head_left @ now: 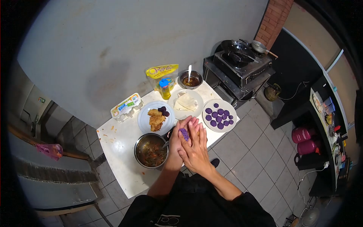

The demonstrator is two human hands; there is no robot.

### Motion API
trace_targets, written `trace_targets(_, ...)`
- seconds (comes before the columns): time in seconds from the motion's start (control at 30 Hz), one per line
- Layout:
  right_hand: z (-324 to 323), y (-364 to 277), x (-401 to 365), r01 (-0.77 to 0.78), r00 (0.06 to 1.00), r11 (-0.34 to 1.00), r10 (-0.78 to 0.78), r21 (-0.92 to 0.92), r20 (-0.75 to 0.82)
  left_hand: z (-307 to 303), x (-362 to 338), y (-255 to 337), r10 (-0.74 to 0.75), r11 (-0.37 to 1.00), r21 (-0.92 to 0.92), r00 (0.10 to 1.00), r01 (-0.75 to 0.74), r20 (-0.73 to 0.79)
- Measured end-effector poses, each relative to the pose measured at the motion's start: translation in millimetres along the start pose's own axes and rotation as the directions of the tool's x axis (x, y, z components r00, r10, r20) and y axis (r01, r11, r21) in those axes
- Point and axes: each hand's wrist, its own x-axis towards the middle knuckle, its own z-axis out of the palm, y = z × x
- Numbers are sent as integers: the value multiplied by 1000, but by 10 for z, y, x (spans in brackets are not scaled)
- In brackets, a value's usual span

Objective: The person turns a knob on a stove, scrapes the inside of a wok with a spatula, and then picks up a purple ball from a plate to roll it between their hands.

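A lump of purple dough (184, 134) is pressed between my two palms, only partly showing. My left hand (175, 147) lies beneath and to the left of it. Laid over it from the right is my right hand (194, 153), its fingers stretched forward. Beyond them, at the right, a white plate (231, 128) carries several purple dough balls (214, 114). Close by my left hand stands a metal bowl (135, 151) of cooked filling, with a spoon handle leaning out.
Behind are a plate (141, 123) of fried food, a plate (199, 99) of flat white wrappers, an oil bottle (165, 90), a yellow pouch (162, 71), an egg carton (127, 108) and a sauce bowl (198, 75). A stove (242, 70) with a wok stands back right.
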Motion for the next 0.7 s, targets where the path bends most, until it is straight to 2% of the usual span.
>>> trace_targets(0.13,14,-82,26,-15,998,996,10,91,54,36,-58,153,49,995,-89,994,-41,99)
trace_targets(0.27,-110,-165,51,9,998,993,-16,116,54,20,-114,238,41,981,-191,998,-31,50)
trace_targets(0.3,-173,-193,59,10,997,991,-20,134,70,-15,-90,238,50,985,-165,999,-48,9)
trace_targets(0.4,-180,-216,54,23,993,996,-32,82,111,-144,-94,220,56,994,-98,990,-44,126)
trace_targets(0.5,-51,-220,10,27,996,1000,-27,6,86,-21,-172,201,30,999,-16,989,-28,148)
trace_targets(0.6,-57,-203,-15,22,997,1000,-23,6,75,10,-185,156,-17,994,-107,999,20,31)
trace_targets(0.7,-153,-191,-41,3,993,999,-8,49,115,40,-205,116,-2,994,-109,998,9,64)
